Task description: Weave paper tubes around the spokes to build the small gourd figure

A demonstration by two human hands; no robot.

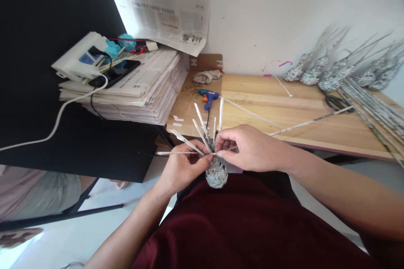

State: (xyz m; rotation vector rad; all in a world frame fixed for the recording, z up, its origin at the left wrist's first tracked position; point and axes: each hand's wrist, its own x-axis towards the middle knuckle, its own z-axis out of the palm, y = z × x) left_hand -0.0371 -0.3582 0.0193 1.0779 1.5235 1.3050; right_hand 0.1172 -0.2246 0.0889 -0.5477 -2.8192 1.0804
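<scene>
Left hand (184, 169) tight on the neck of a woven paper bulb (216, 175); right hand (242, 147) tight on a paper strip (186, 152)

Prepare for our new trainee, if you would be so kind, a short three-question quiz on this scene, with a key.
1. True or false: the left hand and the right hand both touch paper strips fanning out from the small woven piece.
2. Which tool lies on the brown sheet?
a) a hammer
b) a blue glue gun
c) a stapler
3. On which side of that tool, the person's left or right, does the paper stack stand?

Key:
1. True
2. b
3. Left
</scene>
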